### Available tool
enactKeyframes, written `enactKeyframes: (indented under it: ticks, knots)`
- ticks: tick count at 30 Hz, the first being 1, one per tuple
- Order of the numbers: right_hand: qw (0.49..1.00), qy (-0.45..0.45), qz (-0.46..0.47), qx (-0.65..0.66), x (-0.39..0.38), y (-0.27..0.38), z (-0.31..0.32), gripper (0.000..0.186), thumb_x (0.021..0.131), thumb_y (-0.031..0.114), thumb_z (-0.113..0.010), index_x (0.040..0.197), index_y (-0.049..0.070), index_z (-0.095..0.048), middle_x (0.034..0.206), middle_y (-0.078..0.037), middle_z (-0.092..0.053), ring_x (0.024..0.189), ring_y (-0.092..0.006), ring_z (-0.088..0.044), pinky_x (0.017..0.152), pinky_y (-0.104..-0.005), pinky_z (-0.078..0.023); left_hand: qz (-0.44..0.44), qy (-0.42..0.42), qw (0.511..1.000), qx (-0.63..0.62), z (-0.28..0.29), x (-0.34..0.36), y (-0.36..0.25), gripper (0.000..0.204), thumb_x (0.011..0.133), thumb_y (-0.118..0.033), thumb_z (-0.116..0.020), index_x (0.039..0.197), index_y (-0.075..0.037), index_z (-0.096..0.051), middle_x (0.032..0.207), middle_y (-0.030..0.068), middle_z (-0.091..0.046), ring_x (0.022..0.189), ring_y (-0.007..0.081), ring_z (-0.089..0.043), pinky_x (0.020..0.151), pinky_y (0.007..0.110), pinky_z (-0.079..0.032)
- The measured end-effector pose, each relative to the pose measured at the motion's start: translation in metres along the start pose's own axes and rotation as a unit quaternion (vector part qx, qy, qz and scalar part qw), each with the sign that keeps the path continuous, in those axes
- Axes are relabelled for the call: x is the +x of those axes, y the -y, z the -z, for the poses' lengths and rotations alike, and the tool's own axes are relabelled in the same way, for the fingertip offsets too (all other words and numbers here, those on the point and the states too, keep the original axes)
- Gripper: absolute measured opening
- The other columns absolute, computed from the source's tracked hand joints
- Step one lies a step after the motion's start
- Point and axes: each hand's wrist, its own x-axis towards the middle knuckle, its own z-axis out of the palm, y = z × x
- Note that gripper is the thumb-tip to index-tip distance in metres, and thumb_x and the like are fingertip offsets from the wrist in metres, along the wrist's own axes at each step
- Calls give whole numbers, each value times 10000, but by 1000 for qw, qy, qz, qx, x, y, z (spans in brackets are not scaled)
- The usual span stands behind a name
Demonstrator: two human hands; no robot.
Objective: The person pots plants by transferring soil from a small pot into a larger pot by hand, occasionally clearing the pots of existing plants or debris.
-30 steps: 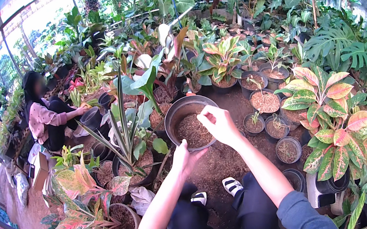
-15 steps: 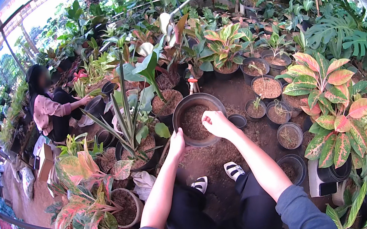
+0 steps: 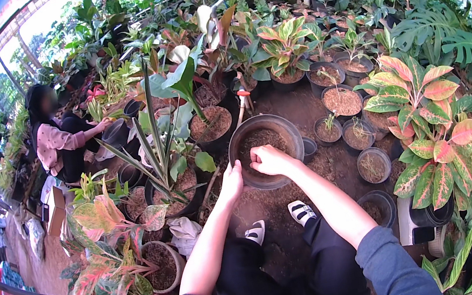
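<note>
Shifted rightward since a moment ago, the big pot (image 3: 290,139) now partly hides the small pot (image 3: 310,147), over the ground (image 3: 286,106) short of its plant-lined far edge. Left hand (image 3: 231,183) grips its side; right hand (image 3: 271,160) bunches inside, contents I can't tell.

Potted plants (image 3: 373,166) on brown earthen ground (image 3: 286,105)
</note>
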Motion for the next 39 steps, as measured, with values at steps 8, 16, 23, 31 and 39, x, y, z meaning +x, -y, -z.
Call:
enactKeyframes:
  ticks: [8, 16, 23, 31, 39]
  knots:
    - [994, -75, -74, -5, 3, -27, 7, 157, 771, 149, -572, 756, -3, -539, 633, -127, -583, 602, -198, -573, 575, -338, -445, 8, 21, 1000, -1, 2, -4, 1, 376, 933, -307, -298, 1224, -72, -340, 1137, 110, -499, 951, 237, -556, 710, 432, -518]
    - [961, -65, -190, 191, 19, -20, -4, 177, 770, 161, -570, 822, -6, -544, 701, -127, -596, 695, -196, -609, 587, -321, -486, 23, 7, 999, 25, -6, -13, 0, 384, 934, -295, -295, 1273, -114, -300, 1225, 112, -432, 1009, 263, -524, 721, 456, -511]
    - [889, -67, -175, 417, 21, -18, -7, 162, 824, 142, -528, 920, 15, -499, 840, -77, -546, 715, -158, -577, 581, -278, -511, 16, 11, 1000, 4, -6, -9, 2, 383, 934, -290, -295, 1273, -111, -297, 1226, 116, -428, 1001, 262, -530, 725, 457, -513]
    - [886, -32, -160, 434, 14, -15, -7, 178, 830, 137, -512, 945, 2, -492, 899, -78, -539, 794, -168, -565, 656, -291, -510, 11, 25, 999, 24, -10, -3, 8, 395, 936, -287, -291, 1301, -139, -251, 1233, 114, -422, 1013, 254, -529, 722, 451, -514]
    - [886, -14, -172, 431, 14, -13, -10, 168, 821, 126, -522, 946, 17, -494, 897, -78, -545, 834, -172, -562, 708, -310, -500, 9, 31, 999, 10, -15, -2, 8, 392, 934, -293, -294, 1291, -133, -275, 1205, 121, -444, 970, 242, -550, 692, 419, -526]
